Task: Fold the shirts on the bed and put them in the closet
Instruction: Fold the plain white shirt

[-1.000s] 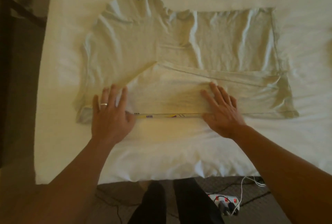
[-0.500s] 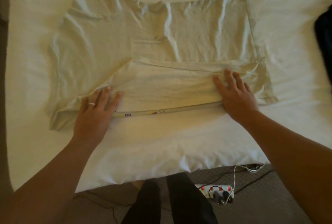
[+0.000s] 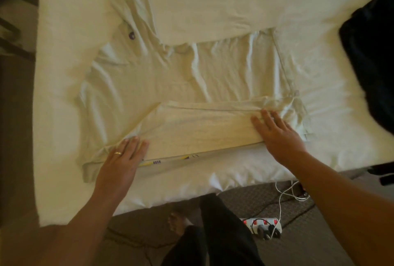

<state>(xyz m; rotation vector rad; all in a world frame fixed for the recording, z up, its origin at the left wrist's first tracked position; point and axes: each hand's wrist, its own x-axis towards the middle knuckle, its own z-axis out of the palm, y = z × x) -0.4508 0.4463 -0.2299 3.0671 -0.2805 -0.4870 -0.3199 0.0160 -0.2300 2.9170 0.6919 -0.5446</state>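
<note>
1. At the bottom of the frame the person's dark-clad legs [image 3: 213,233] stand on a patterned carpet [image 3: 309,233], with a power strip [image 3: 263,225] carrying red switches and a white cable [image 3: 283,197] lying to the lower right.
2. Above them runs the near edge of the bed [image 3: 191,184], covered in a white sheet.
3. The left hand [image 3: 120,163], in the lower left of centre, lies flat with its fingers [image 3: 132,144] straight and spread, pressing the near left part of the shirt; a ring [image 3: 118,153] sits on one finger.
4. The right hand [image 3: 279,137], right of centre, also lies flat with straight fingers, pressing the right end of the folded band of the shirt; neither hand grips anything.
5. The shirt [image 3: 181,78], pale cream, lies spread across the middle of the bed, collar end toward the upper left and hem toward the right. Its near side is folded over onto the body, forming a long band between the two hands.
6. A small dark logo [image 3: 131,35] shows on the shirt near the upper left.
7. A dark garment [image 3: 373,63] lies on the bed at the right edge of the frame, well apart from the shirt.
</note>
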